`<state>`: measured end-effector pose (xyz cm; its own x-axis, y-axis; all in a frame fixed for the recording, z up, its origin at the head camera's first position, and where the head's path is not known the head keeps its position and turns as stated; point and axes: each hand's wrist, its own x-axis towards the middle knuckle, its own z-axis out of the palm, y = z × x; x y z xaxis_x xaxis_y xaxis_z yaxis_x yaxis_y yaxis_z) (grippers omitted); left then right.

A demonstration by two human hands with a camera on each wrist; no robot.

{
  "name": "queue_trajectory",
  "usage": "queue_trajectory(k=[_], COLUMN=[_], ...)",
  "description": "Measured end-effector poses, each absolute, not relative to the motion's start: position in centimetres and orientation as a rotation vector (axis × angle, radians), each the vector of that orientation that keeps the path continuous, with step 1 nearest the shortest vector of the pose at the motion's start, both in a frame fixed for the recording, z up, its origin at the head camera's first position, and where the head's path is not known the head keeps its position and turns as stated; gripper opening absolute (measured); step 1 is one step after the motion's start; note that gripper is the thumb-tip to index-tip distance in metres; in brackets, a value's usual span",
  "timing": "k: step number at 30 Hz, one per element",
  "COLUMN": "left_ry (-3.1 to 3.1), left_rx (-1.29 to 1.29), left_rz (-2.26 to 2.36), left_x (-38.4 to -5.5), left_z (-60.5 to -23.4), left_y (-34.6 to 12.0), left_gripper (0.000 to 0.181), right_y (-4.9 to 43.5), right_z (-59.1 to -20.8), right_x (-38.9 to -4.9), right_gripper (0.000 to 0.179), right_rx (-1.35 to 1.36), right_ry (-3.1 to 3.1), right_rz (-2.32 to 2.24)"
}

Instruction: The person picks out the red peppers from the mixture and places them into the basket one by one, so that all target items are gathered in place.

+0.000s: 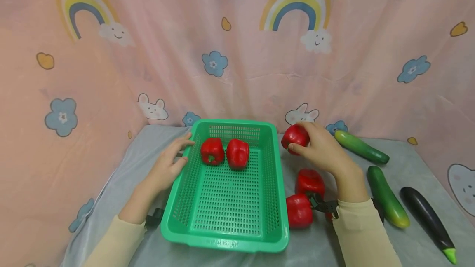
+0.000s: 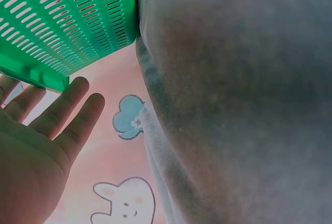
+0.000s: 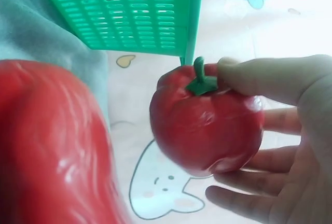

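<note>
My right hand point(image 1: 324, 147) grips a red bell pepper point(image 1: 295, 137) just outside the far right corner of a green plastic basket point(image 1: 225, 245). In the right wrist view the thumb lies by the pepper's green stem point(image 3: 201, 81), with fingers around its far side. Two more red bell peppers point(image 1: 212, 151) sit inside the basket, toward its far end. My left hand point(image 1: 167, 164) is at the basket's left side, fingertips right at the rim. Its fingers look fairly straight and spread in the left wrist view, close under the basket rim point(image 2: 33, 73).
Red bell peppers point(image 1: 299, 211) lie between the basket and my right forearm, one partly hidden by the wrist strap. Farther right are two cucumbers point(image 1: 386, 197) and an eggplant point(image 1: 426, 217). A pink printed curtain point(image 1: 245, 81) hangs behind the grey cloth point(image 1: 148, 226).
</note>
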<state>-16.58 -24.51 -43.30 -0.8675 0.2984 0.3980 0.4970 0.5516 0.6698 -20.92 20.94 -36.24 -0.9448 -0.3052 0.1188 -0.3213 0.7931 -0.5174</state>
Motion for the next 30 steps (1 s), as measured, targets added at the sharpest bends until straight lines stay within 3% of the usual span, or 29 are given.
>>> queue_trajectory(k=[30], left_ry=[-2.536], left_rx=[-0.682], left_rz=[-1.204], left_x=[-16.7], left_z=[-43.5], left_y=[-24.6], left_gripper=[0.047], right_y=[17.8], right_z=[-33.3], right_x=[-18.1], right_gripper=[0.074], right_rx=[0.805], right_ry=[-2.661], right_rz=[0.753])
